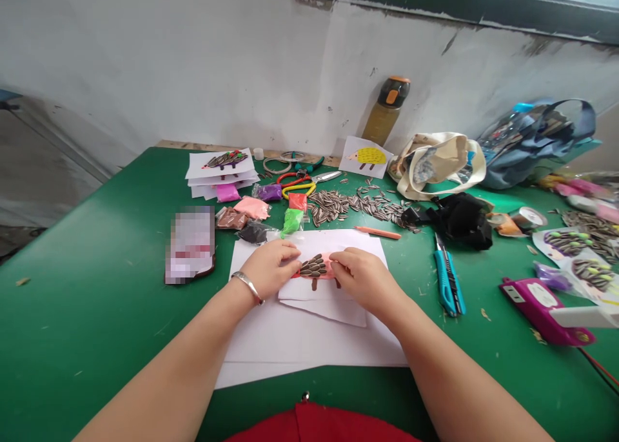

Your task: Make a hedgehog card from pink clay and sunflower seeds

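A small white card (pixel 294 291) lies on larger white sheets (pixel 271 345), bearing a pink clay shape with rows of striped seeds (pixel 313 266) and brown legs below. At the shape's left end rests my left hand (pixel 273 268), a bracelet on its wrist, its fingers together; what they hold, if anything, is hidden. My right hand (pixel 365 275) touches the pink shape's right side with bent, closed fingers, and I cannot make out anything between them. Loose seeds (pixel 329 208) lie behind the sheets, near an orange pencil (pixel 380 233).
Clay packets (pixel 252 208), scissors (pixel 325 177) and finished cards (pixel 220 164) lie at the back left. A phone (pixel 191 245) is on the left. To the right are a blue cutter (pixel 449 281), a black bag (pixel 461 221) and a magenta device (pixel 544 310). A bottle (pixel 384 116) stands by the wall.
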The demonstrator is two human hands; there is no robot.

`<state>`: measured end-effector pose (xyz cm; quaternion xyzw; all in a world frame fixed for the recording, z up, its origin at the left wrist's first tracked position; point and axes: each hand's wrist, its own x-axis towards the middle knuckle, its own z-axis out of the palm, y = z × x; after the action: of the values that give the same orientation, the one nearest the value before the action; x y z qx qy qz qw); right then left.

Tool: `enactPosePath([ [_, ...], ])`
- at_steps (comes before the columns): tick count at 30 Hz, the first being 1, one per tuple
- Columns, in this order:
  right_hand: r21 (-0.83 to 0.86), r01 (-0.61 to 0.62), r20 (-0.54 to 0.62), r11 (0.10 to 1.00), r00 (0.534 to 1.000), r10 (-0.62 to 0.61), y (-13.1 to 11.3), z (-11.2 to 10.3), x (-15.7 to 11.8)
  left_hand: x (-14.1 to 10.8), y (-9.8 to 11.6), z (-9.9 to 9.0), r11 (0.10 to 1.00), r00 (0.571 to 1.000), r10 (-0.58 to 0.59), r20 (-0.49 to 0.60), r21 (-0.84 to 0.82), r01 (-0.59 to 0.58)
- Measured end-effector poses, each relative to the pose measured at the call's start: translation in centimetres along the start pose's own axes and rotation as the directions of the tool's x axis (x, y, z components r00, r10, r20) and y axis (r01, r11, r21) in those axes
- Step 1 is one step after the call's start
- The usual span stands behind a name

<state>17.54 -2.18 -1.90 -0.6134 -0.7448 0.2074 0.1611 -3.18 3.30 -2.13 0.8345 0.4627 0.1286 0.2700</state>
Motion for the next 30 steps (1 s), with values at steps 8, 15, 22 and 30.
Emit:
enactPosePath([
  [8,-0.009,-0.009,-0.002,1.000,1.000,0.009,0.1,0.1,0.1,-0.1,-0.3,1.1,0.993,0.998,0.070,0.000,0.100,-0.070],
  [15,-0.039,0.021,-0.039,0.999,0.999,-0.022,0.6,0.2,0.3,0.0,-0.4,0.5,0.997,0.999,0.052,0.013,0.048,-0.053],
  [22,-0.235,-0.063,-0.142,0.970,0.989,0.029,1.9,-2.1,3.6,0.0,-0.4,-0.1,0.999,1.000,0.013,0.010,0.031,-0.013],
  [30,-0.485,-0.127,-0.130,0.865,0.989,0.072,3.6,-2.7,8.6,0.1,-0.3,0.1,0.999,0.999,0.029,0.019,0.042,-0.029],
])
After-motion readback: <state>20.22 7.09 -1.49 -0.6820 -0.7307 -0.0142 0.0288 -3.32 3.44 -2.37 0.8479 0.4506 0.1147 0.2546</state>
